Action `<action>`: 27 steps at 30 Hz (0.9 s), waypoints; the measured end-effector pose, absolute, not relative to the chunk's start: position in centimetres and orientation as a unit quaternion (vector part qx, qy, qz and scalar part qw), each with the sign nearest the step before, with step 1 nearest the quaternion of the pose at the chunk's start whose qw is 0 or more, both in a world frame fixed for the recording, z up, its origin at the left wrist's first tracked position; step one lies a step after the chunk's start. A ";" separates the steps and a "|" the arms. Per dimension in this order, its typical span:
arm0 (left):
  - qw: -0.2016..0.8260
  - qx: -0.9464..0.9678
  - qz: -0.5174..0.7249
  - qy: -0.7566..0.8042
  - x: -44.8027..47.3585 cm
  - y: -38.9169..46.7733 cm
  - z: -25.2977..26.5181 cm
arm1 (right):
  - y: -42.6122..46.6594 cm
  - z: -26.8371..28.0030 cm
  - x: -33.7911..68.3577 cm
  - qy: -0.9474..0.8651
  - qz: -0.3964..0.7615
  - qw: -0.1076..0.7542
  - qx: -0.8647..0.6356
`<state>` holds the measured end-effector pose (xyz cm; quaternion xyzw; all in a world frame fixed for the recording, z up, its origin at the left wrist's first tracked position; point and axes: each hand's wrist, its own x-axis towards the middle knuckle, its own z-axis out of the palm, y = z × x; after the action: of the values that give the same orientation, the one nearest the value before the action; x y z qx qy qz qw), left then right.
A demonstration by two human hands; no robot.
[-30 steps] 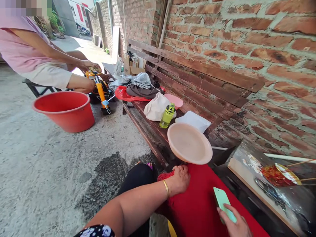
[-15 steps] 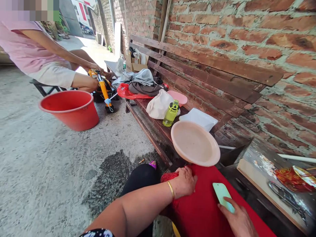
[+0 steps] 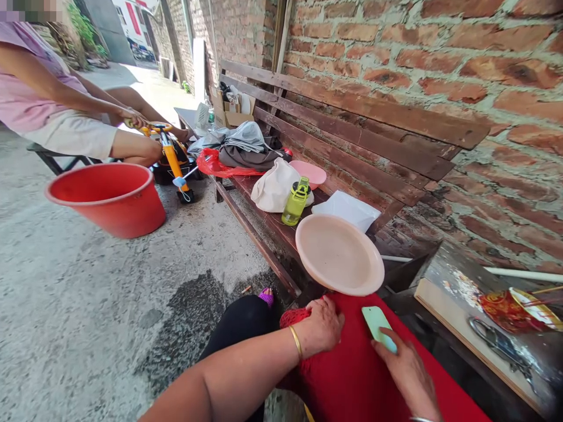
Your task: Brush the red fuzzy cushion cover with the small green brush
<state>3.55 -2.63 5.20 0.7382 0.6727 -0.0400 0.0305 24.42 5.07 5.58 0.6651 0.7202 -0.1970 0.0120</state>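
My right hand (image 3: 407,360) grips a mint-green oblong block (image 3: 378,321) with rounded corners and a small hole near its far end. The block rests on a red cloth (image 3: 347,375) spread over a surface in front of me; its underside is hidden. My left hand (image 3: 324,325), with a gold bangle at the wrist, lies on the cloth's far left part, its fingers laid over the fabric beside a bunched, netted red edge. Just beyond the cloth stands a pale pink basin (image 3: 338,255) with what looks like water in it.
A wooden bench (image 3: 281,228) along the brick wall holds a green bottle (image 3: 295,202), a white bag (image 3: 270,190) and folded clothes. At left are a red tub (image 3: 109,205) and a seated person (image 3: 57,88) touching a yellow wheeled thing. Scissors (image 3: 499,346) lie at right.
My right hand has slid the mint-green block a little up and left along the red cloth. My left hand stays on the cloth. The whole view has shifted slightly.
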 end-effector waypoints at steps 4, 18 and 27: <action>0.018 0.732 -0.036 0.681 4.0 -2.5 4.1 | 4.8 7.8 27.8 0.660 -0.152 0.039 0.735; 0.034 0.719 -0.012 0.694 3.9 -2.7 3.3 | 8.9 5.4 19.4 0.718 -0.145 -0.041 0.679; 0.050 0.712 -0.033 0.700 4.2 -2.5 3.8 | 5.0 4.9 38.0 0.605 -0.131 -0.071 0.782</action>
<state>4.21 -2.54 3.82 0.7120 0.6996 -0.0329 0.0498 37.97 4.97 4.93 0.7819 0.6053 -0.1314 -0.0707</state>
